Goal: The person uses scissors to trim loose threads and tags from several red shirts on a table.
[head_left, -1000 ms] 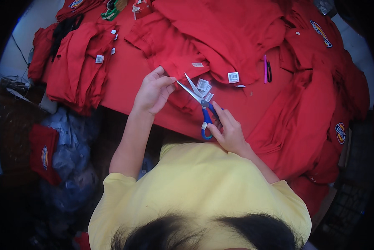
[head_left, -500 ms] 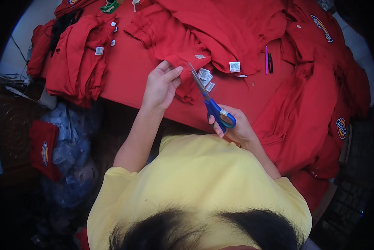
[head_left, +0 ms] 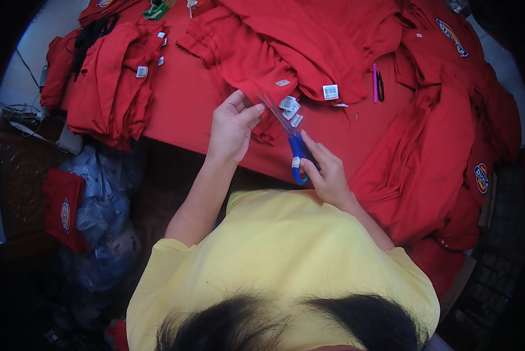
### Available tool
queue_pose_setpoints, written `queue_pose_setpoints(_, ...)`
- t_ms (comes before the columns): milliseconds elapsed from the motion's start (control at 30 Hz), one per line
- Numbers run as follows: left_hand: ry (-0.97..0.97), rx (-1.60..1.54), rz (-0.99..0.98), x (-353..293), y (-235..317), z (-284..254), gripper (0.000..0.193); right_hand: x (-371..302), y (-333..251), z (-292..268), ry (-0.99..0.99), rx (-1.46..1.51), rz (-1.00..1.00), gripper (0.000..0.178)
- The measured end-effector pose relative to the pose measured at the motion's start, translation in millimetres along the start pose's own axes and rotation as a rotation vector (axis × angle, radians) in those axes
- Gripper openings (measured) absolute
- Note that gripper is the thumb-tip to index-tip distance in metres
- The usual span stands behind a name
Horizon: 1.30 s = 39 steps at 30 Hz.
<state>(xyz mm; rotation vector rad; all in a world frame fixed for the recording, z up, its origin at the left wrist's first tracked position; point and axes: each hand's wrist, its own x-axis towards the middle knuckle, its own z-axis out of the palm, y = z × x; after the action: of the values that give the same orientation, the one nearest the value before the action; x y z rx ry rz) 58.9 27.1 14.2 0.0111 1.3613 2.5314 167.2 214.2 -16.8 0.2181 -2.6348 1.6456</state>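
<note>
My left hand [head_left: 232, 126] is closed in a pinch at the near edge of a red garment [head_left: 245, 58] lying on the table. Whether a loose thread is also between the fingertips is too small to make out. Blue-handled scissors [head_left: 296, 153] are in my right hand [head_left: 328, 175], its fingers at the handle loops. Their blades point up and left over the red cloth, with the tips close to my left fingertips. Just right of the blades hang several white tags [head_left: 290, 106]. Another white barcode tag [head_left: 330, 92] lies on the garment farther right.
A red-covered table [head_left: 180, 117] carries a stack of red garments [head_left: 113, 82] at left and more garments [head_left: 426, 152] at right. A pink pen [head_left: 375, 82] and a black slim tool [head_left: 381, 86] lie right of centre. Clear plastic bags [head_left: 101, 205] sit below left.
The scissors have turned in my right hand, their handle swinging left and more upright, and my fingers have shifted on the loops. My left hand has moved slightly right, still pinching.
</note>
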Motion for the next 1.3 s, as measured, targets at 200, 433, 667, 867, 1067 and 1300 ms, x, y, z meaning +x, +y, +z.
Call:
queue_pose_setpoints(200,-0.016,-0.002,0.003,-2,-1,0,0.032,1,-3,-2,0.008,0.010,0.019,0.052)
queue_pose_setpoints(433,0.006,-0.029,-0.012,-2,-4,-1,0.033,1,6,-1,0.041,-0.048,-0.063,0.050)
queue_pose_setpoints(667,-0.016,0.078,-0.054,-5,-13,-2,0.031,11,-2,-4,0.013,0.036,0.013,0.050)
queue_pose_setpoints(867,-0.037,0.037,-0.102,-3,-13,-2,0.038,8,3,-8,-0.036,0.227,0.203,0.048)
queue_pose_setpoints(1067,-0.123,0.126,-0.176,1,-17,-11,0.051,16,-1,-7,-0.001,0.035,0.036,0.049)
queue_pose_setpoints(1300,-0.069,-0.018,-0.261,9,-15,-11,0.056,16,5,-10,-0.056,0.388,0.340,0.048)
